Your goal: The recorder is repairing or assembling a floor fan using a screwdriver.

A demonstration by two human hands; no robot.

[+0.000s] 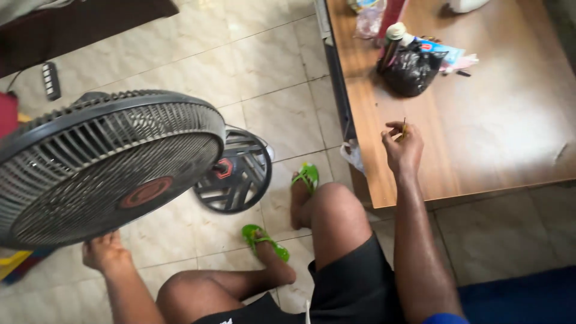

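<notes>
The right hand (403,147), in the middle of the frame, is raised over the near edge of the wooden counter (510,132) with its fingertips pinched on a small thin yellowish piece (404,127), too small to name; its long axis stands nearly upright, poking up out of the fingers. The left hand (105,252), at lower left, is closed on the lower rim of the fan head (108,162), whose dark round grille fills the left of the frame and tilts toward the camera. So the fan lies well to the left of the pinching hand, with the person's bent knees between them, and the left hand is far nearer to it. Just right of the fan head, a detached round grille (235,174) lies on the tiled floor (264,72). A black plastic bag (411,72) sits further up the counter, well apart from the right hand.
</notes>
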